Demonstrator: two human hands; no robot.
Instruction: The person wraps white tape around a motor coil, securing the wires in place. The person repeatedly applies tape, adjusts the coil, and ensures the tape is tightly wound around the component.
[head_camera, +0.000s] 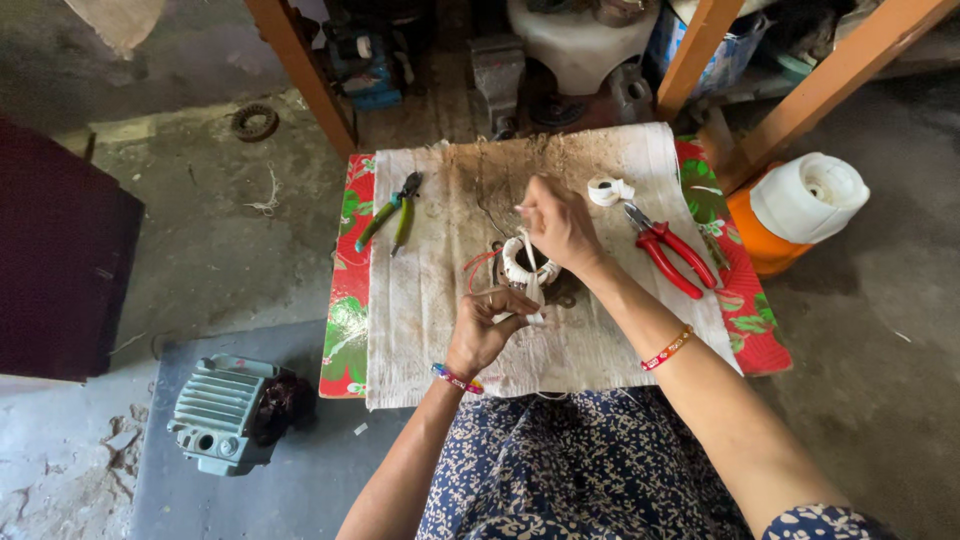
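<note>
While the left hand (487, 330) grips a strip of white tape (533, 290) with its fingers closed on it, the right hand (558, 225) sits just above, fingers pinched together on the tape's upper end. Between them, at the centre of the frame, a small coil (520, 268) wrapped in white tape rests on the pale cloth (440, 300) covering the bench (345, 330). Green-handled pliers (392, 212) lie on the cloth to the left, red-handled pliers (668, 252) to the right, and a small roll of tape (607, 189) near the upper right. A grey motor housing (222, 410) sits on the floor at lower left.
</note>
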